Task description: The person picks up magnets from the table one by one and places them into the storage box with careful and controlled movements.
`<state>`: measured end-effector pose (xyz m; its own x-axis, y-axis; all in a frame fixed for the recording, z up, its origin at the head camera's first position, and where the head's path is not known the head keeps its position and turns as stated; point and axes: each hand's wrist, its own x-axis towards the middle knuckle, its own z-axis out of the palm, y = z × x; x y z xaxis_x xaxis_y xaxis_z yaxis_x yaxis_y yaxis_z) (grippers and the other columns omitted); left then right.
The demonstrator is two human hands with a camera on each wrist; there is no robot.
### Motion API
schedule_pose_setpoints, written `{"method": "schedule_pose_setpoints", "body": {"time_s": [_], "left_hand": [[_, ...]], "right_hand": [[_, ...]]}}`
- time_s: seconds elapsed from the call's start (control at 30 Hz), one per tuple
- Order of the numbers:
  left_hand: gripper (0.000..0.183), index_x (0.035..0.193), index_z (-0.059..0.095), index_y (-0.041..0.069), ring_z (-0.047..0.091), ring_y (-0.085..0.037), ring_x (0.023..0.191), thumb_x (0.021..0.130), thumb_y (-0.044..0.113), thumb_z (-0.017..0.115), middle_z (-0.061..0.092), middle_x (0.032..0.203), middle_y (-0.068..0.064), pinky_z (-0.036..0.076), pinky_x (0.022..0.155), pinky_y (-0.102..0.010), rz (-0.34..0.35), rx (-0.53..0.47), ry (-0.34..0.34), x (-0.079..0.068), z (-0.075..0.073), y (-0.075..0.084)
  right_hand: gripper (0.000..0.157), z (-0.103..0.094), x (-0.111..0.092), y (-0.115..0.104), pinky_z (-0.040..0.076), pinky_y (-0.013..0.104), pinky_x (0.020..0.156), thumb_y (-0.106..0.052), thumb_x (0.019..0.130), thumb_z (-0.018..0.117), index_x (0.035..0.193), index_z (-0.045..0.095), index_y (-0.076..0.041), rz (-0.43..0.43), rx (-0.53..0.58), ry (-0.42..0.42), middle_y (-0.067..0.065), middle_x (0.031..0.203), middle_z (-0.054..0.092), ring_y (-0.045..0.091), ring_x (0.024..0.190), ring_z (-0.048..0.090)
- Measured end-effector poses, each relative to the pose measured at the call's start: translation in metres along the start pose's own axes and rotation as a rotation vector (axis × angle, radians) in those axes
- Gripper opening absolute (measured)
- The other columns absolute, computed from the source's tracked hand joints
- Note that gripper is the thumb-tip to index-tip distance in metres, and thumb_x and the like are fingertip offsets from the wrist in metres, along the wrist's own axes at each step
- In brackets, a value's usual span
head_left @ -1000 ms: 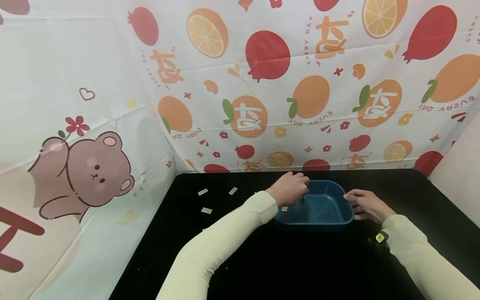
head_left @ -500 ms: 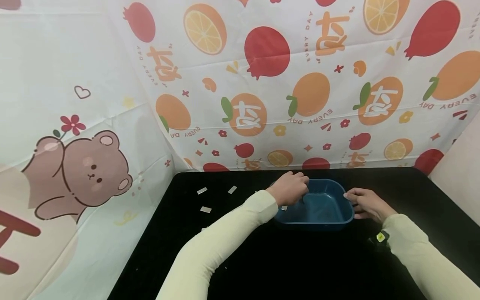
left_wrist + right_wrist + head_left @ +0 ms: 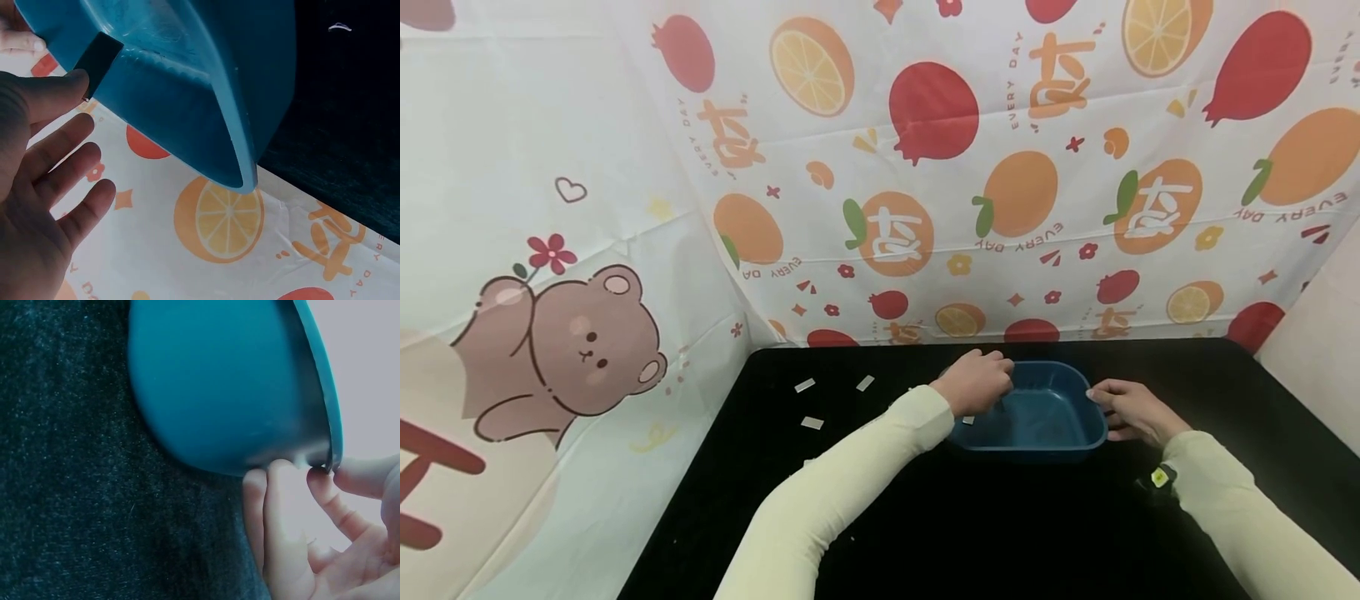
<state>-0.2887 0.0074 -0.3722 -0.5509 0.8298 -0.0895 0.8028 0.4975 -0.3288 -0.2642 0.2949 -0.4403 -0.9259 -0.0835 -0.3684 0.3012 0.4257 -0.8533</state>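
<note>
A blue plastic basin (image 3: 1052, 417) sits on the black table, its inside partly hidden by my left hand. My left hand (image 3: 976, 385) is over the basin's left part. In the left wrist view, its thumb and forefinger pinch a small dark rectangular piece (image 3: 100, 59) above the inside of the basin, the other fingers spread. My right hand (image 3: 1135, 410) grips the basin's right end, thumb at the rim (image 3: 334, 425) and fingertips against the outer wall. A small whitish piece (image 3: 968, 420) shows at the basin's left end, below my left wrist.
Several small pale rectangular pieces lie on the table to the left, among them one piece (image 3: 812, 423) near my left sleeve (image 3: 850, 475). A fruit-print sheet (image 3: 850, 167) hangs behind the table's back edge. On the left is a sheet with a bear print (image 3: 595, 342).
My left hand has shifted very slightly left and down over the basin. My right hand keeps its grip on the basin, which has stayed in place.
</note>
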Motion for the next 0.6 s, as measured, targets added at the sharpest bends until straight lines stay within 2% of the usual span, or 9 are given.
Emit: {"method": "schedule_pose_setpoints", "body": {"time_s": [0.33, 0.6], "left_hand": [[0.019, 0.113, 0.075, 0.028, 0.055, -0.014, 0.106, 0.098, 0.027, 0.062, 0.063, 0.121, 0.006, 0.049, 0.083, -0.028, -0.008, -0.002, -0.036, -0.0013, 0.0023, 0.0017], [0.017, 0.110, 0.076, 0.028, 0.055, -0.015, 0.104, 0.096, 0.026, 0.065, 0.064, 0.119, 0.006, 0.048, 0.081, -0.029, -0.013, 0.007, -0.031, -0.0040, 0.0021, 0.0011]], "right_hand": [[0.036, 0.0015, 0.0002, 0.0026, 0.060, 0.032, 0.065, -0.038, 0.103, 0.051, 0.115, 0.060, -0.005, 0.010, 0.013, 0.005, 0.006, 0.094, 0.066, 0.015, 0.076, 0.069], [0.037, 0.0005, 0.0010, 0.0016, 0.060, 0.032, 0.065, -0.038, 0.103, 0.052, 0.116, 0.060, -0.005, 0.007, 0.011, 0.007, 0.006, 0.095, 0.066, 0.015, 0.077, 0.069]]}}
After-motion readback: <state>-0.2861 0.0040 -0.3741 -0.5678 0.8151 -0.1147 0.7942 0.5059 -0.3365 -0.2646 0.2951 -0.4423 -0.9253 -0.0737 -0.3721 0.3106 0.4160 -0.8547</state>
